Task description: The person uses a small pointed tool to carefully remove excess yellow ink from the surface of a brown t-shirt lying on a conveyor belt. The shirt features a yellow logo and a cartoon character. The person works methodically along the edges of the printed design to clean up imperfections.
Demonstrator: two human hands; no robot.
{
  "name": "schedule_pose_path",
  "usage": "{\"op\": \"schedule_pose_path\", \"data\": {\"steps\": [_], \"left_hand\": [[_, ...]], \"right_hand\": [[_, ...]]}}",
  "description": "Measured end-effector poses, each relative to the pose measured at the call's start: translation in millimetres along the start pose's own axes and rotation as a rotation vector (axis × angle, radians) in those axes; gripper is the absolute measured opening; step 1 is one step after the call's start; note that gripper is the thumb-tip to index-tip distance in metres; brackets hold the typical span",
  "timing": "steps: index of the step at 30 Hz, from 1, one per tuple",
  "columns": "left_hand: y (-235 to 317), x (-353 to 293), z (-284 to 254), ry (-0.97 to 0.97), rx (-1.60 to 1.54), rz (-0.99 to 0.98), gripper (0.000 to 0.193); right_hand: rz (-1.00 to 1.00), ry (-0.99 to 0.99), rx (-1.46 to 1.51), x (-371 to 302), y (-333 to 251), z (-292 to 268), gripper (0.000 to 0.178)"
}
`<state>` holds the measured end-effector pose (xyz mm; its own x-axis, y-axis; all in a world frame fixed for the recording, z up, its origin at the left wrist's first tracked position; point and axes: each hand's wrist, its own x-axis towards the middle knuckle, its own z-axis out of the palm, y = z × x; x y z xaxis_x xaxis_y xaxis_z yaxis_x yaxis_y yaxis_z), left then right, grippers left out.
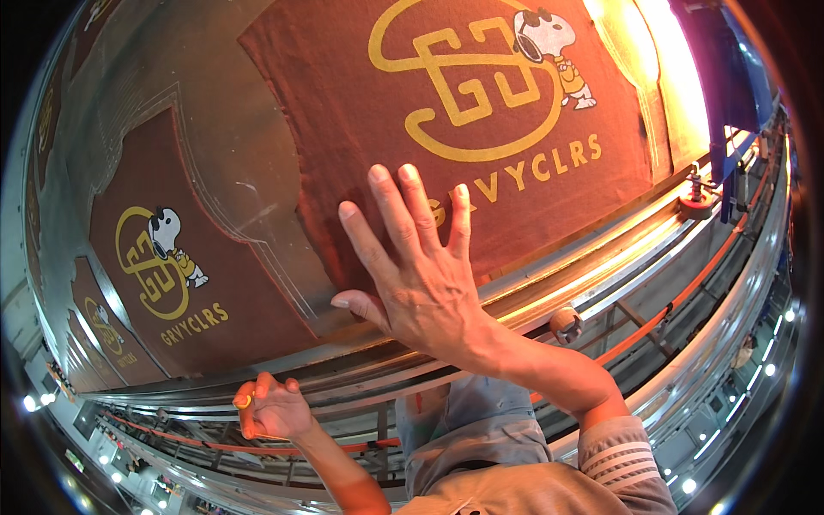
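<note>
My right hand (421, 279) lies flat, fingers spread, on the lower left part of a dark red-brown cut fabric panel (343, 137). The panel bears a large yellow looped emblem, a white cartoon dog and yellow lettering; my fingers cover part of the lettering. Below the table's near edge, my left hand (279, 410) is held palm up with loosely curled fingers. A small yellow band (244, 401) shows on one finger. I see nothing gripped in that hand.
More printed panels (163, 249) lie along the long table (249, 189) to the left. A metal rail (592, 249) edges it, with a round knob (566, 325) below. Bright orange light glows at the upper right, beside a blue machine frame (730, 69) with a red wheel (696, 202).
</note>
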<state>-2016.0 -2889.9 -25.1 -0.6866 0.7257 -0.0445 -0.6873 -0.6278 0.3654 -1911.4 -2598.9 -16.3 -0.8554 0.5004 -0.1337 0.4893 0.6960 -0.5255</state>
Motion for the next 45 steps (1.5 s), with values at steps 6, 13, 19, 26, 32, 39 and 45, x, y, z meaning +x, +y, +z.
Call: {"op": "schedule_pose_path", "data": {"steps": [6,13,19,26,32,39,45], "left_hand": [[-0.4,-2.0,2.8,0.029,-0.029,0.015,0.004],[-0.5,-0.3,6.4,0.031,-0.04,0.026,0.007],[-2.1,-0.6,2.2,0.025,-0.057,0.045,0.008],[-2.3,-0.7,2.8,0.029,-0.051,0.061,0.009],[-0.6,-2.3,1.9,0.037,-0.049,0.071,0.008],[-0.8,-1.6,2.0,0.041,-0.045,0.081,0.006],[-2.0,-1.0,2.3,0.039,-0.024,0.078,0.006]], "right_hand": [[-0.006,0.025,0.032,0.3,1.9,-1.5,0.086],[0.001,0.049,0.047,-1.3,0.3,2.0,0.09],[-0.001,0.02,0.006,-0.4,0.4,1.5,0.089],[-0.012,-0.008,0.093,-0.4,1.0,-2.1,0.091],[0.03,0.04,0.113,-0.2,3.1,0.4,0.092],[0.05,0.064,0.146,1.9,5.6,-0.9,0.092],[0.019,0.059,0.146,0.5,2.2,-0.1,0.093]]}}
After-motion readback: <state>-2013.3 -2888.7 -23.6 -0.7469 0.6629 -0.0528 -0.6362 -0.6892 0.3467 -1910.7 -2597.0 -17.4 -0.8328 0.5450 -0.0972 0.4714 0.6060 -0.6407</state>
